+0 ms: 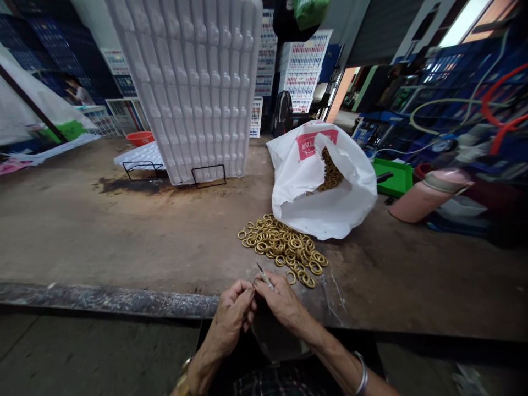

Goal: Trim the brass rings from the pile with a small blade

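My right hand (282,301) is closed around a slim craft knife (266,277), its dark pointed blade tilted up and to the left. My left hand (234,311) is pinched shut, its fingertips meeting those of the right at the table's front edge. Whatever lies between the left fingertips is too small or hidden to make out. Just beyond both hands, a loose pile of brass-coloured rings (284,246) is spread over the brown table (185,236). Behind the pile, a white sack (289,176) with a red label lies with its mouth open, and more rings show inside.
A tall stack of clear moulded plastic trays (198,93) leans on a black wire stand (209,176). At the right are a pink bottle (429,195) and a green tray (394,177). An orange bowl (139,138) sits farther back. Another person (78,91) is at far left.
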Demonstrator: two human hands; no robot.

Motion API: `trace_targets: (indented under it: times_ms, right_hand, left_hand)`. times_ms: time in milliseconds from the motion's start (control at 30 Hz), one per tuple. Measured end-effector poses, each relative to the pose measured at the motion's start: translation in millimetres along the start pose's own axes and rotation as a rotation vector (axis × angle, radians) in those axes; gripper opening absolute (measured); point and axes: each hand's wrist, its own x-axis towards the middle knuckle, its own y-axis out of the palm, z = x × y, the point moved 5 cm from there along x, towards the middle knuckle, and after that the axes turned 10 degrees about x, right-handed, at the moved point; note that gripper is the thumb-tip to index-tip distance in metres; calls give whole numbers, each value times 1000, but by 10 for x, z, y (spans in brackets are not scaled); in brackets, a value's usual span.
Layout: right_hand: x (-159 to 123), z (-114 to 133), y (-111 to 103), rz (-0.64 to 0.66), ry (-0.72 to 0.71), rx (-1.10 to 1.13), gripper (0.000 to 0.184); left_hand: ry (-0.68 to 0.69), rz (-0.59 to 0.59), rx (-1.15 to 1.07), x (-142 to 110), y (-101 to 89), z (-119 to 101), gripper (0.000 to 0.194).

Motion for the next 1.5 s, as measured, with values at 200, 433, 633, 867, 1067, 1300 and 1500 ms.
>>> trace_targets:
  times_ms: [200,433,633,867,1067,1300,1500]
  right_hand:
    - [-3,7,6,4,24,29,20]
    - [-16,-19,-104,-87,-31,-126,21]
    - [-123,-96,-33,44,-160,-517,14]
    - [-157,-105,0,64,-216,-696,16]
    - [-170,-137,20,104,-238,-718,16]
    - [-116,-176,-113,62,-155,-830,22]
    - [-182,-173,-287,-103,-267,-825,19]
  left_hand:
    - [0,6,-43,-8,7,6,32]
    - [8,-8,-66,-13,-9,0,32]
    - [35,-48,7,2,-38,-25,31]
    - [18,-64,48,4,-25,-20,34]
    - [23,-88,88,6,-28,-30,35]
    - [55,72,60,-166,64,-113,31]
    - [23,89,-196,-172,91,-194,30]
